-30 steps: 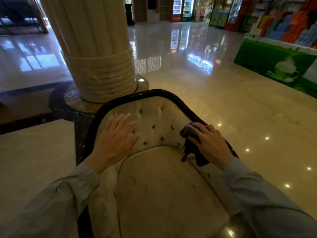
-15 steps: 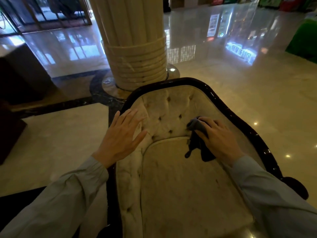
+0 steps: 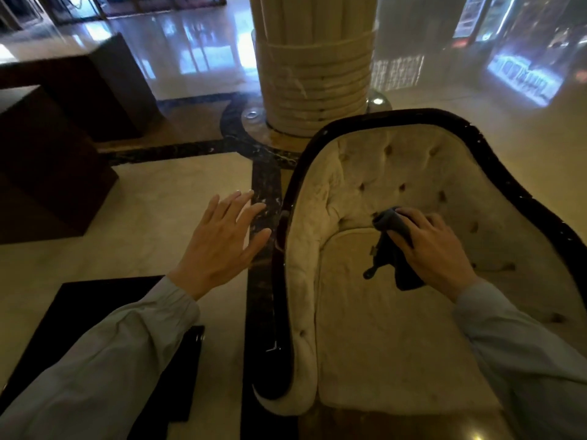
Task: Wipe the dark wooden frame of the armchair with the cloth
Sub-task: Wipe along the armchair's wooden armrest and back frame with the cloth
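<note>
A cream tufted armchair point(image 3: 397, 338) with a glossy dark wooden frame point(image 3: 281, 312) fills the right half of the head view. My right hand point(image 3: 435, 249) hangs over the seat, near the back cushion, shut on a dark grey cloth point(image 3: 395, 249) that droops down below the fingers. My left hand point(image 3: 222, 246) floats open, fingers spread, over the floor just left of the chair's left arm rail, not touching it. The frame's right rail point(image 3: 540, 217) curves behind my right hand.
A ribbed cream column point(image 3: 313, 58) stands right behind the chair back. Dark wooden blocks point(image 3: 47, 154) sit at the left. A dark low surface point(image 3: 95, 312) lies under my left forearm. Polished marble floor point(image 3: 158, 217) with black inlay surrounds the chair.
The view has swung left, so the chair now sits to the right. My left hand has come off the back cushion to outside the left arm rail. The right hand still holds the cloth.
</note>
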